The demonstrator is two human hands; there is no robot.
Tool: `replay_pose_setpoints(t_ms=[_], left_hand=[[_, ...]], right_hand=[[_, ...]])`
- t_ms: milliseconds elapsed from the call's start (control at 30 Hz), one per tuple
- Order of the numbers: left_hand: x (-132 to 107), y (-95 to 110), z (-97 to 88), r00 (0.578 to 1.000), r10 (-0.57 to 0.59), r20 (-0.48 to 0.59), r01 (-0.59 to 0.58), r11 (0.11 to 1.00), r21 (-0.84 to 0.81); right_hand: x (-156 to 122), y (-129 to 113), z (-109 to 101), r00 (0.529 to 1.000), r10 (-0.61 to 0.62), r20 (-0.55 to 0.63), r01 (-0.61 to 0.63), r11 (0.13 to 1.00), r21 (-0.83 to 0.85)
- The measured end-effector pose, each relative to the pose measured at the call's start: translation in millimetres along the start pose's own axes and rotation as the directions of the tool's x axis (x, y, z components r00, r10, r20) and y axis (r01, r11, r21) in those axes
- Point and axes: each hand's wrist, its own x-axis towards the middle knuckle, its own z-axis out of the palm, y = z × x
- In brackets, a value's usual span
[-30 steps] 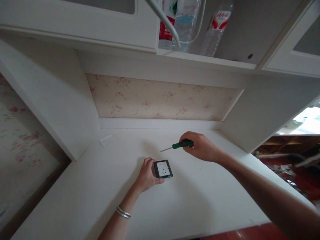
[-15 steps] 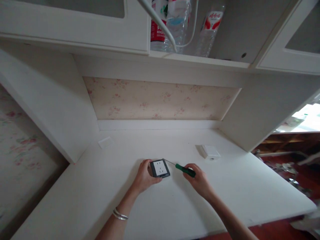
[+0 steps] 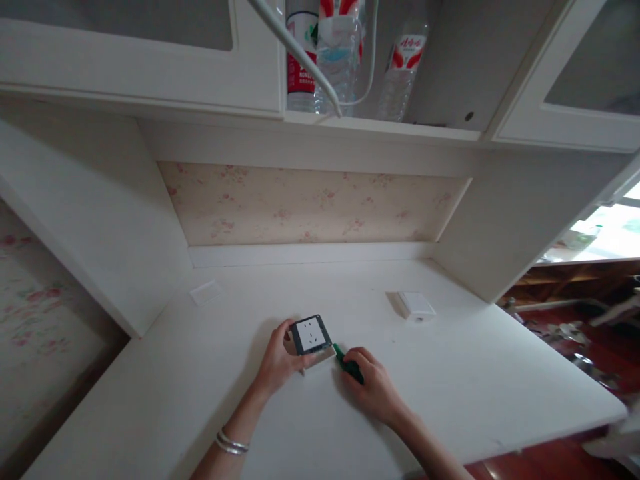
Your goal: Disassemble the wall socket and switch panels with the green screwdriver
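My left hand (image 3: 281, 355) grips a wall socket (image 3: 311, 335) by its left side, thumb along the near edge. The socket has a white slotted face in a dark grey frame and is tilted. Under its near edge shows a white box-like part (image 3: 320, 360). My right hand (image 3: 373, 383) is wrapped round the green handle of a screwdriver (image 3: 353, 370). The handle's front end is close to the socket's near right corner; the metal shaft is out of sight. Whether the tip touches the socket, I cannot tell.
On the white desk (image 3: 240, 413) lie a white square box (image 3: 417, 306) at right and a thin pale frame (image 3: 205, 293) at left. An overhead shelf holds several plastic bottles (image 3: 404, 63). A white tube (image 3: 300, 57) hangs before it. Side panels enclose the desk's back.
The screwdriver has moved from the socket's upper right corner down to its lower right corner, turning as it went. The socket is tilted more, exposing the white part beneath. The view shifted slightly.
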Motion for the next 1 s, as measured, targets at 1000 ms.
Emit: replay_pose_setpoints(t_ms=[1000], left_hand=[[6.1,-5.3,-10.8,1.000,0.020,0.020,-0.012,0.937,-0.349]], right_hand=[[74.1,-52.4,53.4,0.940,0.341,0.006,-0.157,0.417,0.895]])
